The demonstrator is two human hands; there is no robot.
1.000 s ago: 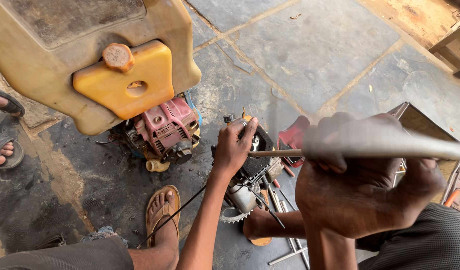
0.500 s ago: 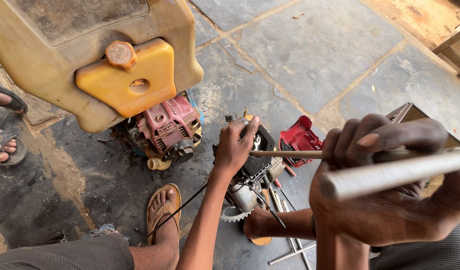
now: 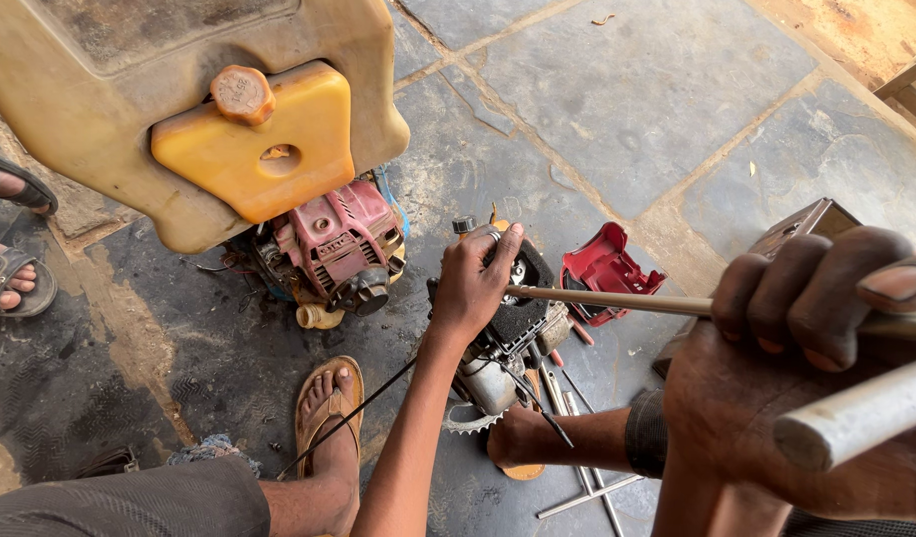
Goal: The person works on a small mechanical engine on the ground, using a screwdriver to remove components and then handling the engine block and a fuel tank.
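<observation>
Left hand [image 3: 473,288] outstretched, right hand [image 3: 806,388] fisted close.

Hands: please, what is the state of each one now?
Left hand: closed on the small engine.
Right hand: closed, holding a long rod and metal bar.

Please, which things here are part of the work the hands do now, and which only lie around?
In use:
left hand on the small engine
right hand gripping the long rod and a metal bar

Lying about:
red cover
yellow tank
red engine
</observation>
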